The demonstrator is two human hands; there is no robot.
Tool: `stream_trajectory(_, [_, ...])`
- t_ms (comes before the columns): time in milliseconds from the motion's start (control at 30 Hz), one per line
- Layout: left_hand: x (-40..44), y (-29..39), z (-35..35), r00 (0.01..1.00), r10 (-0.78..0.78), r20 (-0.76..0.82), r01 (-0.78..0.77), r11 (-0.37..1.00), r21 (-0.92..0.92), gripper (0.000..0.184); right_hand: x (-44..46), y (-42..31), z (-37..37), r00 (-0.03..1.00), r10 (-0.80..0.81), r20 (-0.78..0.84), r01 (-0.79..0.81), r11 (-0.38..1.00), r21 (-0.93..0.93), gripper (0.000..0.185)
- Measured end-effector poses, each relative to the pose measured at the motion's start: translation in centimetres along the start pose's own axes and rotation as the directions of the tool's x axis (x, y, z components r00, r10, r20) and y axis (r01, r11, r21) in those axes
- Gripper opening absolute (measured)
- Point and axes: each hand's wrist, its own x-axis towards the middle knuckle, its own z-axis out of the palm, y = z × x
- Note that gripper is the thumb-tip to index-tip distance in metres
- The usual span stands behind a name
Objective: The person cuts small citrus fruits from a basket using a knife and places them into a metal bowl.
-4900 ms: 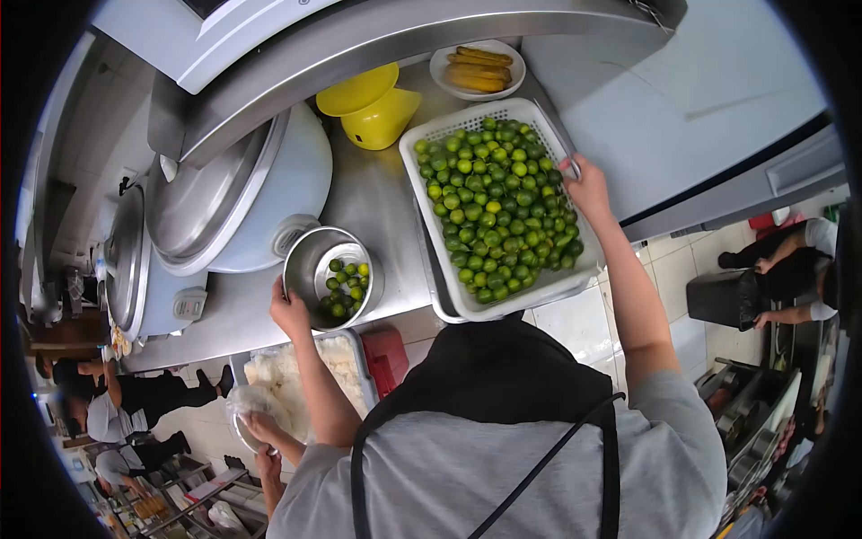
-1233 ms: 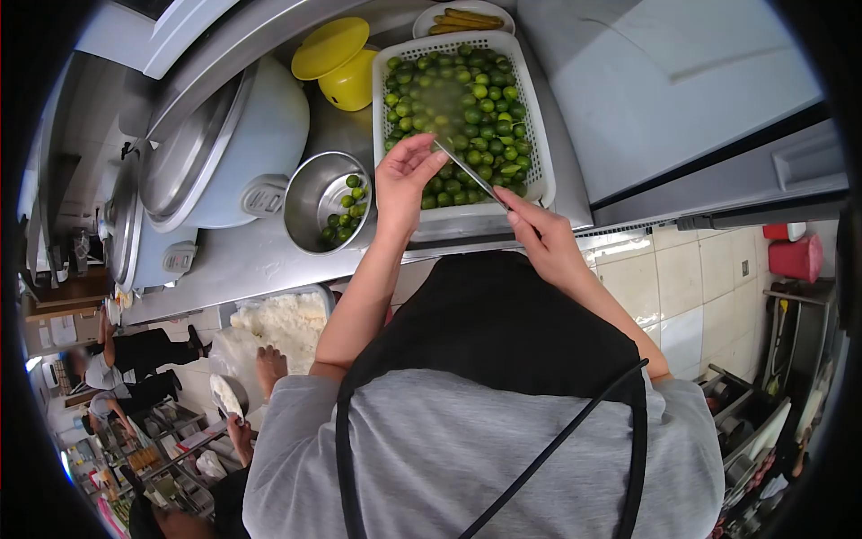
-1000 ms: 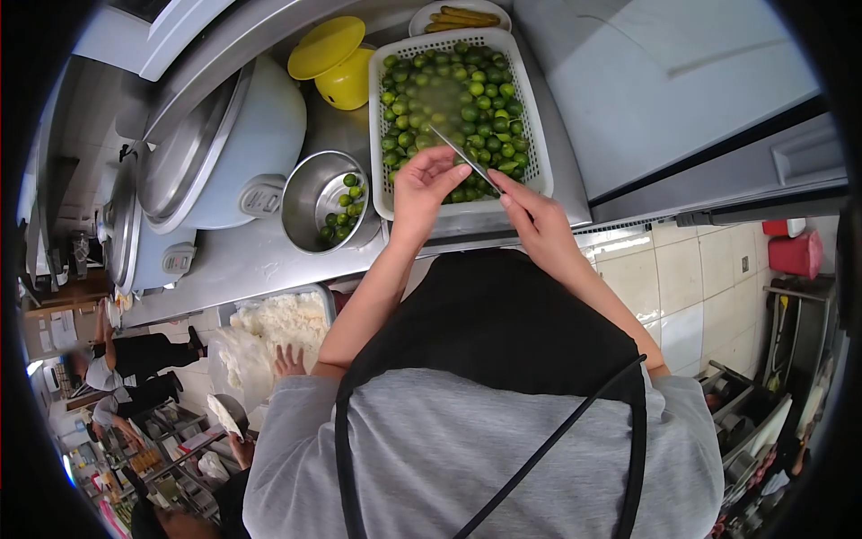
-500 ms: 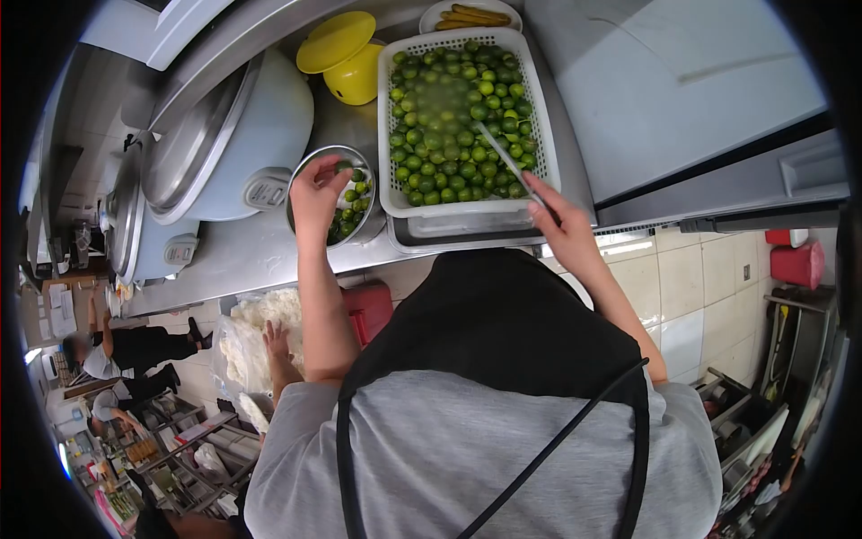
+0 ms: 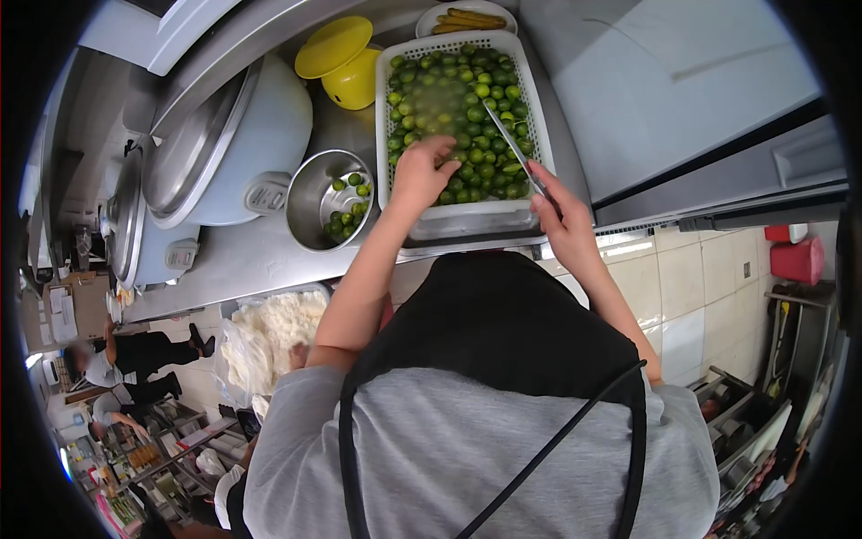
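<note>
A white perforated basket (image 5: 546, 166) full of small green citrus fruits (image 5: 485, 90) rests on a metal tray. My left hand (image 5: 422, 175) is over its near left part, fingers bent down toward the fruits; whether it grips one is hard to make out. In my right hand (image 5: 561, 211) is a knife (image 5: 510, 135), its blade pointing up and left over the basket's right side. To the left stands a round metal pot (image 5: 305, 202) with several green fruits (image 5: 344, 223) inside, touched by neither hand.
Large rice cookers (image 5: 269, 135) stand at the left. A yellow scale (image 5: 350, 76) and a plate of yellow-brown sticks (image 5: 467, 18) lie behind. Below the counter is a tub of rice (image 5: 283, 328) near a co-worker's hand (image 5: 298, 356). Other people (image 5: 148, 355) stand far left.
My left hand has moved from over the metal pot, rightward to the fruits in the basket. My right hand still holds the knife, in nearly the same place.
</note>
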Motion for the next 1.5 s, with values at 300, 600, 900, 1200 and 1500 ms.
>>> stream_trajectory(300, [9.0,-0.9,-4.7,0.805,0.428,-0.411,-0.207,0.851,0.482,0.032,0.0,0.3,-0.4,0.999,0.023,-0.039,-0.026,0.998,-0.059,0.037])
stream_trajectory(600, [1.4,-0.5,-1.0,0.987,0.08,-0.139,-0.012,0.901,0.434,0.025,-0.5,0.7,-0.3,1.0,0.005,-0.028,-0.007,0.997,-0.073,0.037])
stream_trajectory(900, [-1.6,1.9,-2.8,0.968,-0.218,0.122,0.191,0.329,-0.925,0.029,-0.7,-0.6,1.3,0.995,0.07,0.075,-0.072,0.997,0.03,0.034])
stream_trajectory(1200, [-2.8,3.4,-2.1,0.959,-0.24,0.15,0.228,0.341,-0.912,0.021,-1.1,0.0,2.2,0.992,-0.056,0.113,0.055,0.998,0.017,0.032])
stream_trajectory(1500, [-2.6,3.0,0.0,0.984,-0.157,0.083,0.148,0.466,-0.873,0.019,-0.6,-0.1,2.1,0.991,-0.124,0.052,0.127,0.989,-0.074,0.033])
